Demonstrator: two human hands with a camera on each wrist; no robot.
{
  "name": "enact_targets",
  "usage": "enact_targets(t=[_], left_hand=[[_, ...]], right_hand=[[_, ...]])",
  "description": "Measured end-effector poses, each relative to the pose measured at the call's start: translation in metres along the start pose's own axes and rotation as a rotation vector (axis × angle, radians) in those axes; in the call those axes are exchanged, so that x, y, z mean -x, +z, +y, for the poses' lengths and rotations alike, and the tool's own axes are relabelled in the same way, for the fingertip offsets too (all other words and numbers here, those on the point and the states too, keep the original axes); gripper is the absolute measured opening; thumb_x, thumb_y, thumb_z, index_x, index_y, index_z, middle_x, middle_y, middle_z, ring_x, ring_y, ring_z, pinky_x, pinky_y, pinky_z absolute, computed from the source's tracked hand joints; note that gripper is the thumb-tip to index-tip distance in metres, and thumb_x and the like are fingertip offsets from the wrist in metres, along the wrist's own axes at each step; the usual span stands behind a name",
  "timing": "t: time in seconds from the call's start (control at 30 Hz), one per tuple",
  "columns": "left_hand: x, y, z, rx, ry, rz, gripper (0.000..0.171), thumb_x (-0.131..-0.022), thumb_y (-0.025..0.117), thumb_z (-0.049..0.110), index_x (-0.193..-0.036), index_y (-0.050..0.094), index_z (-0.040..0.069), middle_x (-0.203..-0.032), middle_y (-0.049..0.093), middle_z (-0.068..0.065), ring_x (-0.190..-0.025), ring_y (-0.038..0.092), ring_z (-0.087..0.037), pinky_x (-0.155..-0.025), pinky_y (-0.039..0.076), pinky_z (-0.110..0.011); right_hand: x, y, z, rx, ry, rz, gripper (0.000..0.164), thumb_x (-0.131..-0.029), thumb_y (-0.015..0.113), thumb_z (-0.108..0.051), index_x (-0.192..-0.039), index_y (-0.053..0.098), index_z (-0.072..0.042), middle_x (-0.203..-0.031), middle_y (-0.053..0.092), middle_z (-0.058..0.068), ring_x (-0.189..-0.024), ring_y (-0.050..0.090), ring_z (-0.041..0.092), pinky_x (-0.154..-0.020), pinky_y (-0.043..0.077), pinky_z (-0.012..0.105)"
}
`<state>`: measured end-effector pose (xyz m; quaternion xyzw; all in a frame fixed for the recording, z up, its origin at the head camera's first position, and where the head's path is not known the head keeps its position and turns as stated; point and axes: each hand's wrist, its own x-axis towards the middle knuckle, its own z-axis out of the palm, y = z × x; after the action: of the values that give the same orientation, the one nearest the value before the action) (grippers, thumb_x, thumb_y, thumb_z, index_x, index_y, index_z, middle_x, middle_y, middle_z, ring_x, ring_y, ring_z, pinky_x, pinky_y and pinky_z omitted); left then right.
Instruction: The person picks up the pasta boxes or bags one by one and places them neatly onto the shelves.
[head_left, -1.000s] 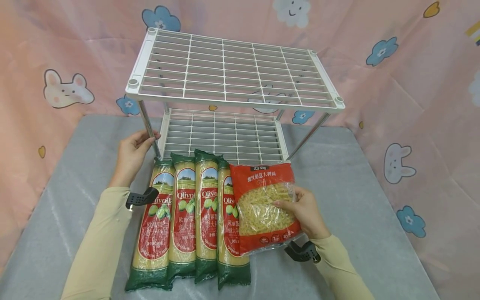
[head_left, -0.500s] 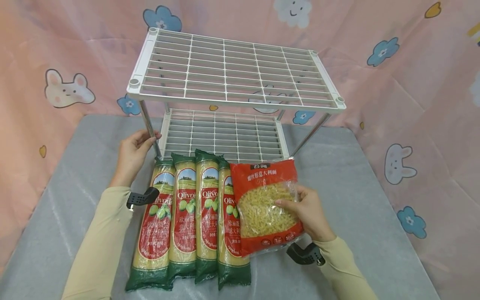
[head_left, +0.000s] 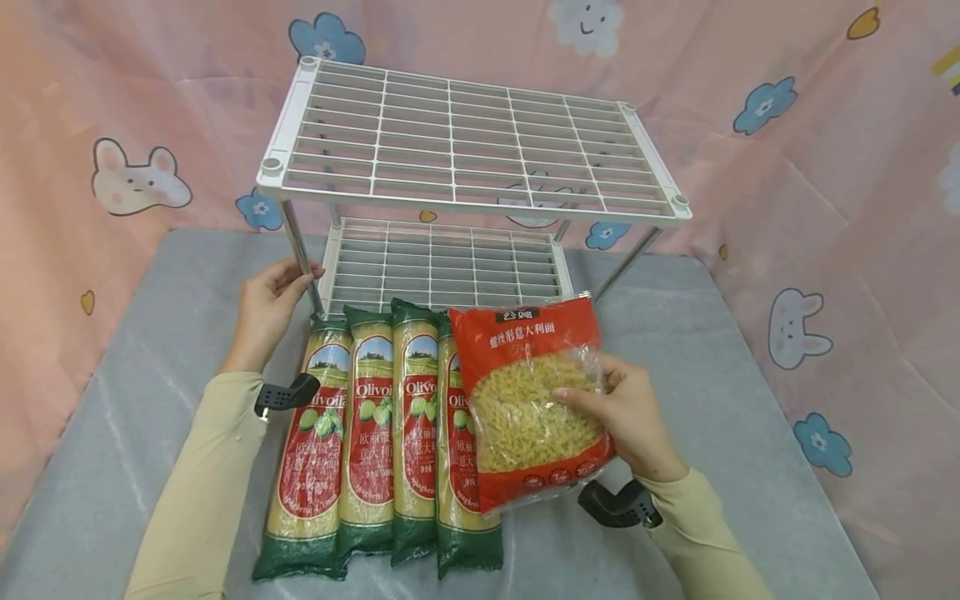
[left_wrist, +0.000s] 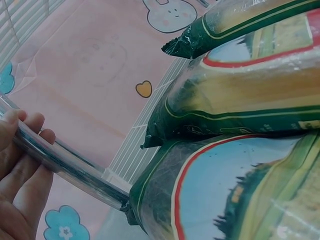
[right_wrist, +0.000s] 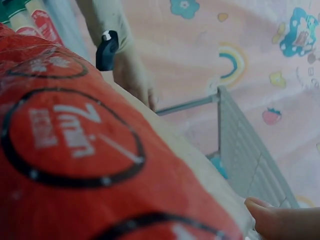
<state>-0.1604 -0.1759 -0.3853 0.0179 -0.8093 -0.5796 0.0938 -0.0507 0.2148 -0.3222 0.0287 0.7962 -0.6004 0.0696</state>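
Note:
My left hand (head_left: 266, 308) grips the front left metal post (head_left: 294, 237) of a white two-tier rack (head_left: 288, 117). In the left wrist view, thumb and fingers wrap round that post (left_wrist: 65, 167). A red bag of fusilli pasta (head_left: 536, 417), with a clear window, is held by its right edge in my right hand (head_left: 637, 417). The thumb lies across the front of the bag; the other fingers are mostly hidden behind it. The bag overlaps the rightmost of several spaghetti packs (head_left: 307, 467) and stands in front of the rack's lower shelf (head_left: 431, 267).
The spaghetti packs lie side by side on the grey cloth-covered table (head_left: 690, 350), their top ends at the lower shelf's front edge. The upper shelf spans above the lower one. A pink patterned curtain (head_left: 862, 208) hangs behind and at the sides.
My right hand has raised the fusilli bag slightly and brought it nearer the camera; its top now covers more of the lower shelf's front edge. My left hand stays on the post.

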Motion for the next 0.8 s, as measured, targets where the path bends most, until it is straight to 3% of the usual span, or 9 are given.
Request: enact_targets(t=[0.47,0.8], left_hand=[[0.001,-0.001,0.000,-0.008,0.037,-0.005,0.032,-0.099,0.051,0.014,-0.124,0.057,-0.004,-0.119,0.062,-0.020,-0.115,0.056,-0.028,-0.100,0.043,-0.039],[0.003,-0.001,0.003,0.003,0.021,-0.008,0.033,-0.098,0.051,0.018,-0.125,0.057,-0.002,-0.120,0.061,-0.020,-0.116,0.056,-0.026,-0.100,0.043,-0.039]], right_hand=[[0.003,0.002,-0.026,-0.056,-0.073,-0.047,0.040,-0.080,0.072,0.001,-0.115,0.057,0.012,-0.088,0.071,0.006,-0.070,0.068,0.022,-0.062,0.058,0.039],[0.006,0.007,-0.043,-0.043,-0.120,-0.043,0.036,-0.079,0.072,0.003,-0.110,0.059,0.013,-0.087,0.071,0.006,-0.069,0.068,0.021,-0.060,0.058,0.039]])
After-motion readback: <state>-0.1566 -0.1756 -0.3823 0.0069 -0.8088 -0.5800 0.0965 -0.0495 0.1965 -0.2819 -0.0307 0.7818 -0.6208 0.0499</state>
